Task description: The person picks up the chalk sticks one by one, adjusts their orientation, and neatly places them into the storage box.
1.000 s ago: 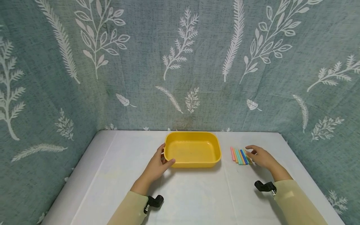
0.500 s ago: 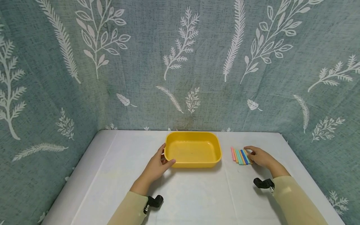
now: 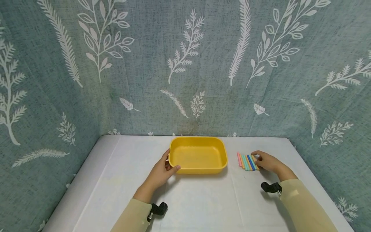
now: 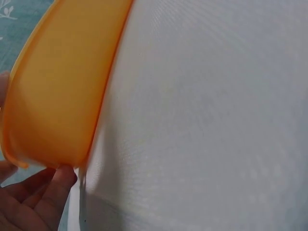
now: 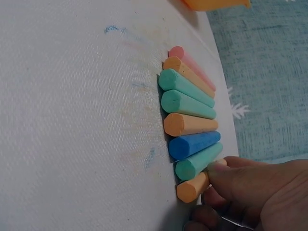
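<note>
A yellow rectangular plastic tub [image 3: 200, 171] stands at the back middle of the table in the head view. My left hand [image 3: 157, 174] holds its left front corner, thumb at the near rim and fingers round the side; the left wrist view shows fingertips at the tub's edge [image 4: 45, 106]. To the right lies a row of coloured chalk sticks, including a blue stick [image 5: 195, 145], a green stick [image 5: 190, 166] and a pink stick [image 5: 190, 62]. My right hand [image 3: 269, 162] pinches the orange chalk stick [image 5: 190, 189] at the row's right end. Some curled fingertips are partly hidden.
A white cloth covers the table [image 3: 197, 199], with faint chalk marks [image 5: 115, 30] near the sticks. Patterned green fabric [image 3: 150, 64] hangs behind and at both sides. Each wrist carries a black camera, such as the right one [image 3: 271, 187].
My right hand has shifted slightly left onto the row's end, its thumb and fingers closing on the orange chalk stick. The left hand and tub have stayed in place.
</note>
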Available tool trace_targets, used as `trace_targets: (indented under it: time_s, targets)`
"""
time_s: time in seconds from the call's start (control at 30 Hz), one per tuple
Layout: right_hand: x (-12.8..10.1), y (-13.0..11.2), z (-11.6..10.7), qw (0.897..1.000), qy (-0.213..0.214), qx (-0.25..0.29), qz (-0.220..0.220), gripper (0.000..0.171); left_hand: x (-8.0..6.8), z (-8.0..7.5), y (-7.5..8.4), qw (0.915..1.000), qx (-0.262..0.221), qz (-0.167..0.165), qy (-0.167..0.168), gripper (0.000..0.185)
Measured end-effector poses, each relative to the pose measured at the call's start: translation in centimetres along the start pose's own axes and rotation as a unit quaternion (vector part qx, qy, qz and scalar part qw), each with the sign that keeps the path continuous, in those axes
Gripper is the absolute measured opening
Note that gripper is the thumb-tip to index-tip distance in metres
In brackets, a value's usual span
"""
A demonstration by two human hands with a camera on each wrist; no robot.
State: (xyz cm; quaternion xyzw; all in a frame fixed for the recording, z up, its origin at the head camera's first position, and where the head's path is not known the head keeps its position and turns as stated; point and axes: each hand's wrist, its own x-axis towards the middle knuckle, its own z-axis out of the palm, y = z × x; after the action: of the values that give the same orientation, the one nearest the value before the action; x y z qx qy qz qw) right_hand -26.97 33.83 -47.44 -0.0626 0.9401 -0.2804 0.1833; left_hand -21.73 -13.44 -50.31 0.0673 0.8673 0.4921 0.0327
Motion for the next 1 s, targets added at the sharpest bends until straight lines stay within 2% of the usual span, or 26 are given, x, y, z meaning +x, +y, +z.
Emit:
trace_targets:
  time_s: [0.23,0.5,1.0]
  targets:
    - [-0.5,0.4,0.3,0.999,0.021,0.049,0.008,0.048,0.0,0.0,0.1,0.9999,-0.011,0.002,-0.003,0.096]
    - [-1.2,0.4,1.0,0.994,0.060,0.096,-0.004,0.048,-0.1,-0.2,0.1,0.9999,-0.009,0.002,0.003,0.097]
    - [-2.3,-1.0,0.8,0.988,0.079,0.133,-0.008,0.052,-0.1,0.0,-0.3,0.9995,-0.028,0.014,-0.001,0.093]
